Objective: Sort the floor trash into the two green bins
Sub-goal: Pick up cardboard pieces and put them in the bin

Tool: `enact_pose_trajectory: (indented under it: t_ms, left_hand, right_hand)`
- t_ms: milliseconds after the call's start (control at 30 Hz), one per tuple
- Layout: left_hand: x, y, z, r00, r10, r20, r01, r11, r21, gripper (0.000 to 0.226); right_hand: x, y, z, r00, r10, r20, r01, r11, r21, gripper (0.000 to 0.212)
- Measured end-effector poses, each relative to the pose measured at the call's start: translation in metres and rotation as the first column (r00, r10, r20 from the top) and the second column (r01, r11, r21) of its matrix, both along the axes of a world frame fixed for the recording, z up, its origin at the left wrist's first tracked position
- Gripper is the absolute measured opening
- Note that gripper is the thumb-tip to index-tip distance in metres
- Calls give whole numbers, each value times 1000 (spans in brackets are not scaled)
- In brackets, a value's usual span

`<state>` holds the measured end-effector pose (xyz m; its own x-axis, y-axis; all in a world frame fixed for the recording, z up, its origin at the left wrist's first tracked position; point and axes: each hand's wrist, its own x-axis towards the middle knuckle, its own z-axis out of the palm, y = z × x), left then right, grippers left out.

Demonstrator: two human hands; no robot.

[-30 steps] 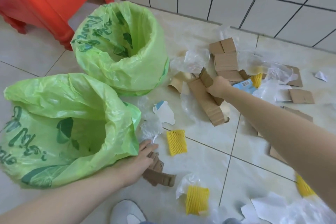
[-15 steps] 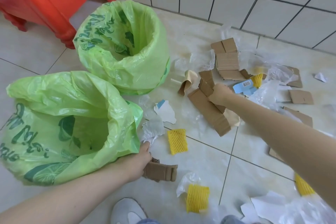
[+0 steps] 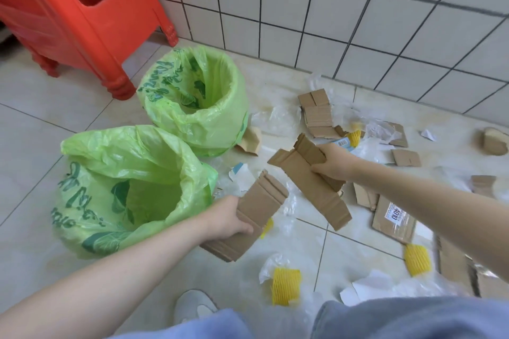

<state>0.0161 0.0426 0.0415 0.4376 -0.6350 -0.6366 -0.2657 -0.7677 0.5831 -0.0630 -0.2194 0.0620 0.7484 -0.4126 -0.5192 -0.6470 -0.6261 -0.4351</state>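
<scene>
Two green-bagged bins stand on the floor: the near bin (image 3: 115, 162) at left and the far bin (image 3: 220, 118) behind it. My left hand (image 3: 228, 217) grips a folded cardboard piece (image 3: 256, 209) lifted just right of the near bin. My right hand (image 3: 333, 159) holds a long cardboard strip (image 3: 305, 181) off the floor, right of the far bin. Cardboard scraps (image 3: 316, 115), clear plastic (image 3: 278, 118), white paper (image 3: 369, 286) and yellow foam nets (image 3: 285, 285) lie scattered across the tiles.
A red plastic stool (image 3: 82, 16) stands behind the bins at upper left. The tiled wall (image 3: 358, 8) bounds the far side. A labelled cardboard sheet (image 3: 394, 217) lies at right. My shoe (image 3: 192, 308) and jeans (image 3: 413, 319) are at the bottom edge.
Both hands have lifted their cardboard off the floor. The left hand rose with its folded piece beside the near bin. The camera pulled back and up.
</scene>
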Motion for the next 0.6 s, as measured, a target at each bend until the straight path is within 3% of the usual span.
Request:
enact_pose_trajectory:
  t_ms: [67, 133, 333, 467, 600]
  left_hand:
    - [3, 2, 23, 996, 80, -30, -82, 993, -89, 32]
    - [10, 9, 48, 988, 148, -33, -152, 976, -157, 39]
    - [35, 55, 105, 904, 394, -168, -427, 855, -293, 50]
    - [53, 92, 126, 803, 547, -235, -595, 733, -329, 48]
    - [72, 134, 135, 717, 667, -204, -689, 631, -357, 46]
  right_hand:
    - [-4, 5, 21, 999, 25, 47, -24, 1000, -20, 47]
    - [-5, 10, 44, 996, 56, 69, -53, 997, -48, 62]
    - [12, 48, 103, 988, 112, 107, -113, 994, -2, 24]
    - [37, 90, 132, 967, 220, 130, -215, 975, -48, 18]
    - [63, 120, 156, 951, 251, 181, -246, 968, -48, 14]
